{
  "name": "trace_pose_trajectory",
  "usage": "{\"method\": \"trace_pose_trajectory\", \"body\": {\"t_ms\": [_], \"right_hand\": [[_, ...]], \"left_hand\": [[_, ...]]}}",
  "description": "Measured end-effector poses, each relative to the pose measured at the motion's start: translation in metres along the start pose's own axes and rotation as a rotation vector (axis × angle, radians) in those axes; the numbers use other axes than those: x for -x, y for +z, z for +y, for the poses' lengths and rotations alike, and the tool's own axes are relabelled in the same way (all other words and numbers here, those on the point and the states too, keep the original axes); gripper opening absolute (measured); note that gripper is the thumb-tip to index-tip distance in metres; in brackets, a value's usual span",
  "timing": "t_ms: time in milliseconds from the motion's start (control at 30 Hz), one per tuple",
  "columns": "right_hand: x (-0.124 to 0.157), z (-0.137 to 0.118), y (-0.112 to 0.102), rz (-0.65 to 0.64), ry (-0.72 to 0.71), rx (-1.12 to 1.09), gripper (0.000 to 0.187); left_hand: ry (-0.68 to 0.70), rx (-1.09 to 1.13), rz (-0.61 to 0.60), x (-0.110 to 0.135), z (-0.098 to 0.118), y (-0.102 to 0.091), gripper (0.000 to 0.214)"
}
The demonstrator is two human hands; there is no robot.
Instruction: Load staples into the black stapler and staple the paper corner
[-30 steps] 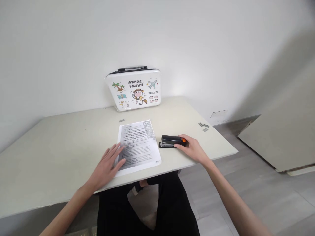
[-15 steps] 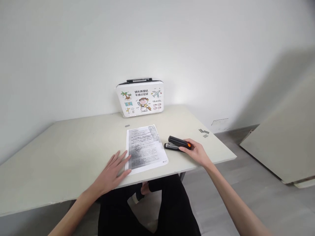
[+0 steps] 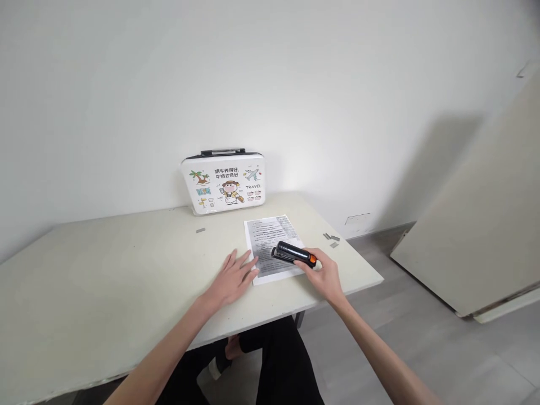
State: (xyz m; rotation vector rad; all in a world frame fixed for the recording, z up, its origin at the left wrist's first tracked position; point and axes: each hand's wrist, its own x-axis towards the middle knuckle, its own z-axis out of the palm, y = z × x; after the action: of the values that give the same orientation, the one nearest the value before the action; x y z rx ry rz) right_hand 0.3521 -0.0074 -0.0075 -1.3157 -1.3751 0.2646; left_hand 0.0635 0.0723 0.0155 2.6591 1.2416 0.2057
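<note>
A printed sheet of paper (image 3: 270,239) lies on the pale table (image 3: 105,270). My left hand (image 3: 232,279) rests flat beside the sheet's left edge, fingers spread, fingertips touching the paper. My right hand (image 3: 324,275) grips the orange rear end of a black stapler (image 3: 291,253), which sits tilted over the right part of the sheet.
A white case (image 3: 223,183) with cartoon pictures and a black handle stands against the wall at the back of the table. Loose staple strips (image 3: 331,239) lie near the table's right edge and one (image 3: 200,230) left of the sheet. A pale board (image 3: 476,225) leans at right.
My right hand has moved the stapler left from the bare table onto the sheet's right part. My left hand stays at the sheet's left edge. The view has shifted.
</note>
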Motion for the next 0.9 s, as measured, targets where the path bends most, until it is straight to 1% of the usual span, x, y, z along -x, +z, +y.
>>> {"method": "trace_pose_trajectory", "body": {"t_ms": [67, 133, 267, 367, 467, 600, 700, 767, 800, 833, 900], "right_hand": [[0.0, 0.005, 0.002, 0.023, -0.025, 0.001, 0.031], [-0.001, 0.008, 0.003, 0.035, -0.027, -0.001, 0.031], [-0.001, 0.008, 0.003, 0.038, -0.009, -0.015, 0.031], [-0.001, 0.006, 0.002, 0.046, 0.006, -0.034, 0.031], [-0.002, 0.005, 0.002, 0.058, 0.022, -0.059, 0.032], [-0.002, 0.005, 0.002, 0.054, 0.04, -0.056, 0.033], [-0.003, 0.004, 0.002, 0.052, 0.044, -0.047, 0.033], [-0.002, 0.003, 0.001, 0.054, 0.051, -0.045, 0.032], [-0.002, 0.003, 0.0, 0.053, 0.059, -0.043, 0.032], [-0.002, 0.003, 0.0, 0.048, 0.069, -0.04, 0.033], [-0.003, 0.003, 0.001, 0.025, 0.094, -0.041, 0.034]], "left_hand": [[0.004, 0.008, 0.005, -0.011, 0.007, 0.006, 0.064], [0.016, 0.003, 0.016, -0.017, 0.01, 0.012, 0.065], [0.03, -0.027, 0.047, -0.017, 0.01, 0.019, 0.064], [0.034, -0.034, 0.031, -0.02, 0.014, 0.022, 0.067], [0.052, -0.016, 0.014, -0.032, 0.025, 0.026, 0.069], [0.09, 0.012, 0.036, -0.051, 0.047, 0.034, 0.062], [0.103, 0.027, 0.058, -0.056, 0.058, 0.039, 0.059], [0.116, 0.05, 0.076, -0.053, 0.056, 0.041, 0.06], [0.127, 0.07, 0.084, -0.051, 0.051, 0.042, 0.062], [0.138, 0.096, 0.089, -0.047, 0.043, 0.041, 0.064], [0.145, 0.156, 0.101, -0.04, 0.018, 0.036, 0.068]]}}
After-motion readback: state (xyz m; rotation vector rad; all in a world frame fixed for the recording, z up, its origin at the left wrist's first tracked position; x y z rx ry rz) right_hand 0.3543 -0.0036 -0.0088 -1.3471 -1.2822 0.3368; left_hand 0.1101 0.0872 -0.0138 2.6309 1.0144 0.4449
